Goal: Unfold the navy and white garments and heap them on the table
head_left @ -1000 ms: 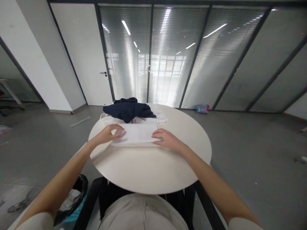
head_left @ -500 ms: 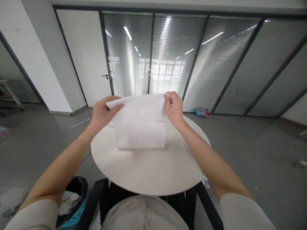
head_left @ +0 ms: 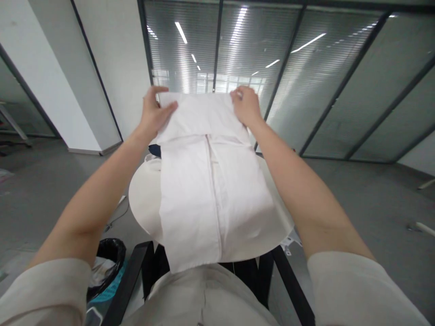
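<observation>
A white cloth garment (head_left: 190, 194) hangs spread in front of me, with a folded band across its top and a lengthwise opening between two panels below. Its lower edge reaches over the near rim of the round table (head_left: 144, 199). My left hand (head_left: 154, 111) grips the top left corner, thumb in front and fingers behind. At the top right corner, my right hand (head_left: 247, 106) pinches the fabric with bent fingers. The garment's exact kind does not show.
Past the garment's left side, a white cloth bundle (head_left: 152, 164) and a dark blue item (head_left: 155, 150) show at the table's far edge. Black chair armrests (head_left: 127, 280) flank me. A lined waste basket (head_left: 108, 267) stands at lower left.
Both hands have risen, lifting the garment's top edge. The folded white cloth has opened downward, and its lower panels now hang toward me over the table.
</observation>
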Demonstrator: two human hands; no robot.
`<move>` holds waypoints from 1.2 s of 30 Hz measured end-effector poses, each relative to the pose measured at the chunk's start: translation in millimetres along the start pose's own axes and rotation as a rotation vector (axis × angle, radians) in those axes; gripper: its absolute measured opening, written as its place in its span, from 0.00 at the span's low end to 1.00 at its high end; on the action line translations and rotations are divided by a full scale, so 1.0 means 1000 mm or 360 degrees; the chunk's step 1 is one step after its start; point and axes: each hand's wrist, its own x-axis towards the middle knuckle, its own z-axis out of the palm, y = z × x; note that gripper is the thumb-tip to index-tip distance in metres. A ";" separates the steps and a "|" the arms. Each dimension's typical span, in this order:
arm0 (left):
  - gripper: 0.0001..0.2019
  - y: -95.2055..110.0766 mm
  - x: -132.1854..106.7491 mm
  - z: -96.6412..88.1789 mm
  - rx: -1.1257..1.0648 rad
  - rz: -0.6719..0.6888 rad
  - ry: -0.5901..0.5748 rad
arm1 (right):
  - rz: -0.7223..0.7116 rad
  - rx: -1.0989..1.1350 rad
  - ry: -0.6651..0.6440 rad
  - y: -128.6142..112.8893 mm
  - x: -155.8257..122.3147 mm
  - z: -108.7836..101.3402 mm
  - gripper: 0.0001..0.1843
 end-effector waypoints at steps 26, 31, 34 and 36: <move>0.17 -0.055 -0.178 0.066 0.0309 0.0705 -0.1453 | -0.0561 0.0119 -0.1299 0.043 -0.213 0.084 0.16; 0.17 -0.048 -0.180 0.064 0.0373 0.0480 -0.1435 | -0.0539 0.0097 -0.1220 0.037 -0.216 0.083 0.14; 0.17 -0.048 -0.173 0.059 0.0121 0.0196 -0.1262 | -0.0330 0.0138 -0.1096 0.037 -0.214 0.086 0.10; 0.18 -0.052 -0.163 0.048 -0.0057 0.0034 -0.1111 | -0.0123 0.0249 -0.1007 0.043 -0.207 0.084 0.08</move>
